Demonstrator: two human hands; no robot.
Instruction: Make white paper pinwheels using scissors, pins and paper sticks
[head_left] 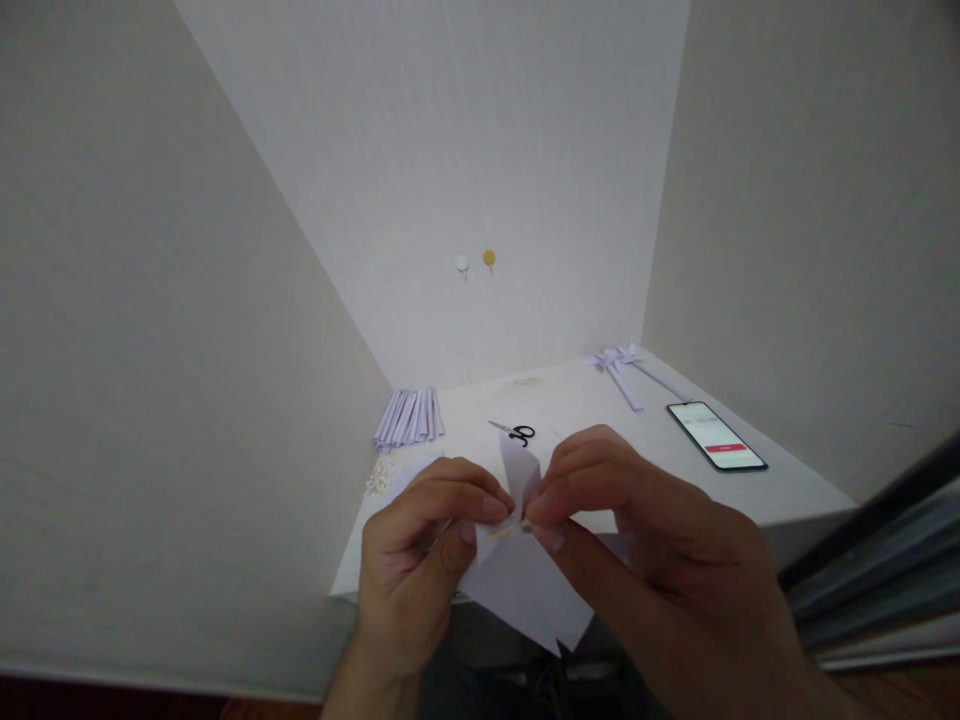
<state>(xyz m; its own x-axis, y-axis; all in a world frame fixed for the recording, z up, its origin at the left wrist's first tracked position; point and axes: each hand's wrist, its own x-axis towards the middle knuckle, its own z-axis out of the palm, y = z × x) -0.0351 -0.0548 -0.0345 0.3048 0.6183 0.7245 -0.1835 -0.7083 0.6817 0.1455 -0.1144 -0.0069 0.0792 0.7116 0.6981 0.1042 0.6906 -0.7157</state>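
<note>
A white sheet of paper (525, 585) with cut edges and raised flaps hangs over the table's front edge, between my two hands. My left hand (424, 545) is closed, its thumb and fingers pinching the paper from the left. From the other side, my right hand (652, 550) pinches the paper near its middle. Something small and tan shows at the right fingertips, too small to name. A thin yellowish strip (500, 532) lies along the paper by the left fingertips. Just beyond the paper, small scissors (516, 433) with black handles lie on the table.
Rolled paper sticks (411, 417) lie in a row at the back left, with small pale bits (380, 474) in front. Paper pinwheels on sticks (621, 375) rest at the back right, near a phone (716, 436). Walls flank the white table (472, 405); two hooks (489, 258) hang behind.
</note>
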